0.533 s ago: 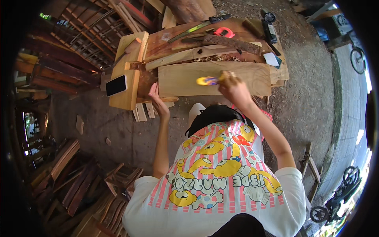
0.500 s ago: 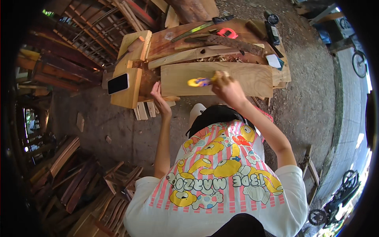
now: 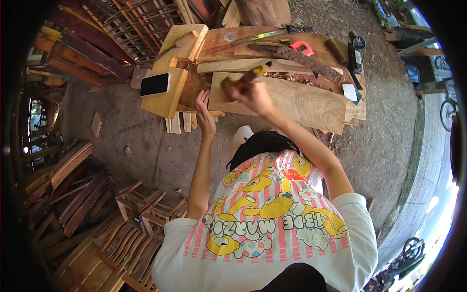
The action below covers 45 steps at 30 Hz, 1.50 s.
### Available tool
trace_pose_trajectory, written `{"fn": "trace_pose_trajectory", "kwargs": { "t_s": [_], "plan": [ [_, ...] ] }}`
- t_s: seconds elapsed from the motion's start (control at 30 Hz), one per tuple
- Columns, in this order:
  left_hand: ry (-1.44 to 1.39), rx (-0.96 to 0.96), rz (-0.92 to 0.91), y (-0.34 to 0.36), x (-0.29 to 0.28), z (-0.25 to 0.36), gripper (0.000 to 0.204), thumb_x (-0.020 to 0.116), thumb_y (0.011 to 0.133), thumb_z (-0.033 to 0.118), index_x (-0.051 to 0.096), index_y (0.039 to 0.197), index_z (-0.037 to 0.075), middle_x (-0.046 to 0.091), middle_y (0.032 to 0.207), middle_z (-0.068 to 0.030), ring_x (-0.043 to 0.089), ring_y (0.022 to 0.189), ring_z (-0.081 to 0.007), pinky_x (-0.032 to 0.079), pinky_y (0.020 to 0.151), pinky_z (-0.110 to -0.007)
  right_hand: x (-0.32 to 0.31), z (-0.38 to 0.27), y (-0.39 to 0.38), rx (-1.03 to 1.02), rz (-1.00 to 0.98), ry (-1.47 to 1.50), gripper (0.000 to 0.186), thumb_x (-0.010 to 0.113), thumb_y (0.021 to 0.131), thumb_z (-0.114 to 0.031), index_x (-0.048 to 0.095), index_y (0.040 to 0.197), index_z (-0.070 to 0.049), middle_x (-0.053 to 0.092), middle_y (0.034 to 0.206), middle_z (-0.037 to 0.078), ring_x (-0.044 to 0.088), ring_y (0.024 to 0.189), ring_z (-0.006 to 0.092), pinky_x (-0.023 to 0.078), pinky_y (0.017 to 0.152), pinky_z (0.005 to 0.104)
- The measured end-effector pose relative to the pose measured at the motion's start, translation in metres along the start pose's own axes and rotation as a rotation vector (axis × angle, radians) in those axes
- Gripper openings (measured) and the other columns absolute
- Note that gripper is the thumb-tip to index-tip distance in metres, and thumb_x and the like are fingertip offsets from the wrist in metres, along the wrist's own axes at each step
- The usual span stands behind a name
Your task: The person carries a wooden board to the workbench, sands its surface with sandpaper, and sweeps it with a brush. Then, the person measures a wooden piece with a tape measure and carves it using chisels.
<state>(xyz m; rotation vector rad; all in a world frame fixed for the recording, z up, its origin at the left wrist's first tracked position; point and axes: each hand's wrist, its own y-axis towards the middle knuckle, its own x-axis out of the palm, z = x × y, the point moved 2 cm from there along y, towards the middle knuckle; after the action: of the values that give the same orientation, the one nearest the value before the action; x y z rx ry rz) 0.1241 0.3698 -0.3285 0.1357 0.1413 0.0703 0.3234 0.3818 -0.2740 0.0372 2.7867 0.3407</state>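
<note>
A pale grained plank (image 3: pixel 301 100) lies across the workbench in front of me. My left hand (image 3: pixel 206 114) is beside the plank's left end, its fingers stretched out and holding nothing. Over the left part of the plank, my right hand (image 3: pixel 255 97) is closed around a yellow-and-brown hand tool (image 3: pixel 248 76). Its upper end is yellow with a dark tip, and a brown part sticks out left of the fingers. Motion blur hides the tool's exact kind.
Behind the plank lie wood strips, shavings, a red tape measure (image 3: pixel 301 47) and a long green blade (image 3: pixel 260 36). A phone (image 3: pixel 154 84) rests on the thick block at left, near a wooden-handled tool (image 3: pixel 185 40). Chair parts (image 3: pixel 141 211) are stacked at lower left.
My right hand has moved left along the plank, and the tool in it has tilted upright. The view has shifted; the plank now slants down to the right. My left hand stays at its end.
</note>
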Motion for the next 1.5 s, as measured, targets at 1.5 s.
{"fn": "trace_pose_trajectory", "kwargs": {
  "t_s": [1.5],
  "plan": [
    [0.516, 0.326, 0.006, -0.006, 0.014, 0.016, 0.034, 0.044, 0.099, 0.012, 0.044, 0.131, 0.000, 0.049, 0.130, -0.0199, 0.047, 0.122, -0.0345, 0.040, 0.099, -0.042, -0.206, 0.034, -0.148, 0.449, 0.724, -0.283, 0.028, 0.067, 0.087, -0.021, 0.070, 0.080, 0.006, 0.067, 0.062, 0.007, 0.061, 0.054, 0.0076, 0.048, 0.055, 0.0240]
  ]
}}
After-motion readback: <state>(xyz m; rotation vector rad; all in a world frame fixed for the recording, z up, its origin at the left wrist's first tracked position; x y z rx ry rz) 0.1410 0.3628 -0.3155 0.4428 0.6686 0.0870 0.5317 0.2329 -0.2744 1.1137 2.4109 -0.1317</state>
